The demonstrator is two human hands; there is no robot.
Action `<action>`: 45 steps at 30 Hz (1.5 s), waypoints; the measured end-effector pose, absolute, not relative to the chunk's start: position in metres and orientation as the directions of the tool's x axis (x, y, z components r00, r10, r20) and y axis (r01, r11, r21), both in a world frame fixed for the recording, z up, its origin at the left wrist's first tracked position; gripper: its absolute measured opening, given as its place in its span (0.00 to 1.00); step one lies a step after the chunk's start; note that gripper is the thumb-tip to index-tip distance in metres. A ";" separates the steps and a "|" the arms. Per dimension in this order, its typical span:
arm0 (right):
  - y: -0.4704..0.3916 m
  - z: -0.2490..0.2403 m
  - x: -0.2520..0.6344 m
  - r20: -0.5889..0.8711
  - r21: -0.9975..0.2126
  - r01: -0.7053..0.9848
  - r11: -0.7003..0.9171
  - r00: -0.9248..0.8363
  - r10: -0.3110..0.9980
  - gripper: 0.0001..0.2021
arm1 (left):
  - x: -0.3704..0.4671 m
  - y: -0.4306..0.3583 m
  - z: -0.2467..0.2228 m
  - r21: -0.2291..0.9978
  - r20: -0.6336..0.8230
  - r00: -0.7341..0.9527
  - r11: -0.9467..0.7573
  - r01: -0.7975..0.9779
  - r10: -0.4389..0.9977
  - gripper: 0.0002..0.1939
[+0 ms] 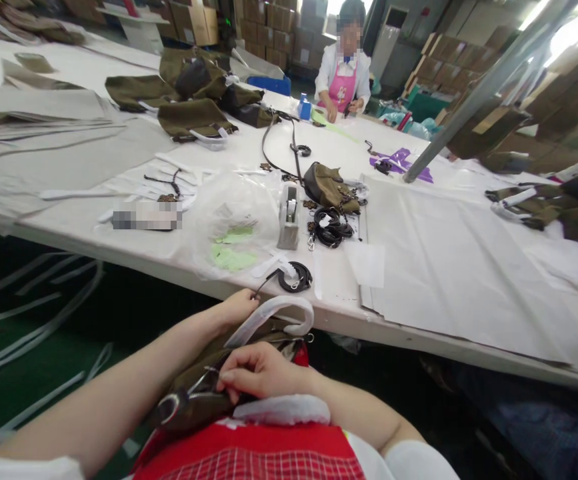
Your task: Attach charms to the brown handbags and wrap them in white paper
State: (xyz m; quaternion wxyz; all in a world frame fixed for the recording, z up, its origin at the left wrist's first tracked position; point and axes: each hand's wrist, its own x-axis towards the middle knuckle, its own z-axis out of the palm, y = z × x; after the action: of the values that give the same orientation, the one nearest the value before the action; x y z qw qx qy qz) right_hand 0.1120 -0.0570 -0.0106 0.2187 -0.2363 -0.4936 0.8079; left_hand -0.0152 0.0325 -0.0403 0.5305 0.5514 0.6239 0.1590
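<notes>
An olive bag (196,393) lies in my lap against the red apron, its handles (281,308) wrapped in white. My right hand (263,370) is at the bag's upper edge beside the zip, thumb and fingers curled together in a pinch; what lies between them is hidden. Beyond the bag, at the table's front edge, my left hand (241,308) is closed on the thin end of a black strap (296,287). The rest of that strap lies coiled on the table, bound with white paper.
On the white table (249,150) stand a tape dispenser (289,223) and a clear plastic bag (233,217) with green pieces. Nearby lie more coiled straps (333,230) and a small olive pouch (326,187). A metal pole (469,100) rises at right. Across the table a person (343,80) works.
</notes>
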 end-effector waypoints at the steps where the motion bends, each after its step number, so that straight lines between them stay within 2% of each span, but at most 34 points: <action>1: -0.055 -0.011 0.112 -0.167 -0.908 -0.135 -0.396 -0.750 0.640 0.22 | -0.025 0.037 -0.031 0.768 -0.491 0.163 0.337 0.545 0.856 0.12; 4: -0.044 -0.012 0.112 -0.176 -0.934 -0.170 -0.315 -0.550 0.816 0.19 | -0.046 0.048 -0.002 0.729 -0.490 0.152 0.308 0.612 0.858 0.14; 8: -0.022 -0.010 0.110 -0.174 -0.953 -0.183 -0.243 -0.326 0.929 0.15 | -0.059 0.048 0.027 0.663 -0.345 0.209 0.079 0.745 0.915 0.17; 11: -0.009 -0.008 0.108 -0.182 -0.959 -0.150 -0.240 -0.322 0.929 0.13 | -0.065 0.043 0.032 0.698 -0.350 0.245 0.078 0.712 0.904 0.15; 15: 0.001 0.001 0.108 -0.258 -0.945 -0.106 -0.310 -0.345 0.903 0.14 | -0.074 0.038 0.033 0.747 -0.346 0.280 0.082 0.659 0.896 0.17; 18: 0.009 0.012 0.109 -0.078 -0.996 0.070 -0.062 -0.247 0.966 0.12 | -0.079 0.035 0.035 0.771 -0.293 0.335 0.015 0.637 0.896 0.17; 20: 0.015 0.018 0.108 0.021 -0.961 0.261 0.091 -0.260 0.965 0.11 | -0.080 0.034 0.034 0.783 -0.271 0.349 -0.006 0.622 0.897 0.17; 21: 0.018 0.019 0.106 0.019 -0.935 0.335 0.120 -0.291 0.957 0.11 | -0.080 0.033 0.033 0.784 -0.261 0.343 -0.010 0.621 0.902 0.17; 24: 0.023 0.016 0.100 -0.078 -0.894 0.438 0.093 -0.358 0.931 0.12 | -0.079 0.029 0.027 0.794 -0.219 0.295 -0.006 0.608 0.930 0.17; 33: 0.016 -0.001 0.089 -0.248 -0.903 0.422 -0.078 -0.366 0.897 0.08 | -0.087 0.009 0.017 0.838 -0.195 0.217 0.047 0.544 0.956 0.18; 41: 0.020 -0.006 0.081 -0.281 -0.890 0.447 -0.091 -0.379 0.882 0.08 | -0.095 0.005 0.014 0.780 -0.129 0.208 -0.030 0.625 0.970 0.16; 45: 0.024 -0.014 0.079 -0.249 -0.884 0.465 -0.056 -0.366 0.897 0.09 | -0.094 0.007 0.009 0.809 -0.146 0.153 0.029 0.586 0.977 0.14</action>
State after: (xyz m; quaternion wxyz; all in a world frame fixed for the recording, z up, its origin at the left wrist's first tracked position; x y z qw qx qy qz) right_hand 0.0789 0.0237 -0.0139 0.2135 -0.5212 -0.6532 0.5061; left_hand -0.0944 0.0071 0.0091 0.3918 0.6506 0.6009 0.2494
